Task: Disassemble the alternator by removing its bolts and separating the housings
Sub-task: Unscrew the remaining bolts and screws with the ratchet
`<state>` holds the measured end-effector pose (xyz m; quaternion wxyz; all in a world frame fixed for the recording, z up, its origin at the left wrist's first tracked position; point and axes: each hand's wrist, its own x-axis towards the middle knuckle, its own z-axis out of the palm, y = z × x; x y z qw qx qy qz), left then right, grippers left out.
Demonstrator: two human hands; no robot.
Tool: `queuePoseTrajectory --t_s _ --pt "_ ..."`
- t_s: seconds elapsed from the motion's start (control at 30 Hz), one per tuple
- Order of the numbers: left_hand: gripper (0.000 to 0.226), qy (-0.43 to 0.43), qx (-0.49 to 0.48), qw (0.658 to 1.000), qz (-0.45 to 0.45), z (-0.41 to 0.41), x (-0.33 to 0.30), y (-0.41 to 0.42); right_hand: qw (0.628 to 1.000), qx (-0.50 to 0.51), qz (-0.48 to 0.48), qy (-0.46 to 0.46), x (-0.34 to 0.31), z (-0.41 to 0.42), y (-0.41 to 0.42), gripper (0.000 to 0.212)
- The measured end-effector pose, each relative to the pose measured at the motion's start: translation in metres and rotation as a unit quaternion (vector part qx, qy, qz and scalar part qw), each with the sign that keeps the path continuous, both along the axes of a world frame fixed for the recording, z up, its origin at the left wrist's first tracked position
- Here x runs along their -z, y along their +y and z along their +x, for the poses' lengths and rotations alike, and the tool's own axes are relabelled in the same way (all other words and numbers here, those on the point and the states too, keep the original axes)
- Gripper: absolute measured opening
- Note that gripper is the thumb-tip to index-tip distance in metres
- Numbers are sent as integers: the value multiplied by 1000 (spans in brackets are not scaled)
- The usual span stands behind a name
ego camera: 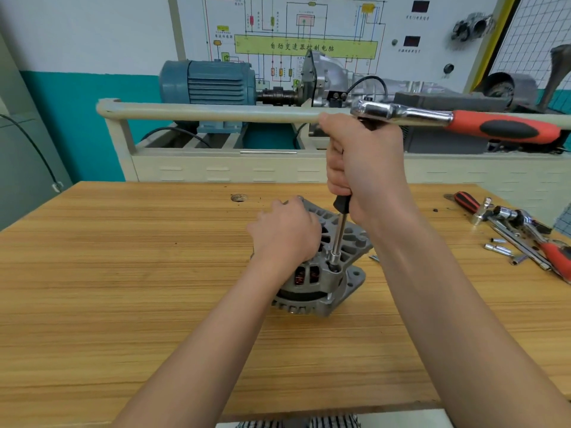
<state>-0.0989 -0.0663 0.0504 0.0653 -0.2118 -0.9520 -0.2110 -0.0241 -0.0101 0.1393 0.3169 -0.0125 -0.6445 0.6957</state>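
One alternator (321,267) stands on the wooden table (123,288), with the left hand (285,234) resting curled over its top housing. Just above it, the right hand (361,168) is wrapped tightly round the black grip of one socket driver (338,236), whose socket sits on a bolt at the alternator's edge, a red-handled ratchet (457,118) atop it. Right of the alternator lies a heap of loose tools (519,236); beyond it stands one blue motor (207,81).
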Motion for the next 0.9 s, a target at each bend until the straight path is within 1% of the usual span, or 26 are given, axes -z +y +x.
queuePoseTrajectory --t_s 0.13,0.23,0.47,0.7,0.8,0.9 --pt "37 -3 -21 1000 -2 4 -1 1 998 54 23 7 -1 0 -3 46" --pt "38 -6 -26 1000 -8 5 -2 1 996 89 5 -14 -3 -1 -1 45" --pt "41 -13 -36 999 -14 9 -4 2 992 125 4 -18 -2 -4 -1 42" --pt "43 -30 -53 998 -15 10 -5 5 986 168 3 12 1 -3 -5 42" --pt "42 -31 -57 998 -12 11 -5 5 984 176 0 23 2 -2 -6 44" --pt "43 -22 -41 999 -12 8 -5 3 990 142 1 23 2 -2 -4 46"
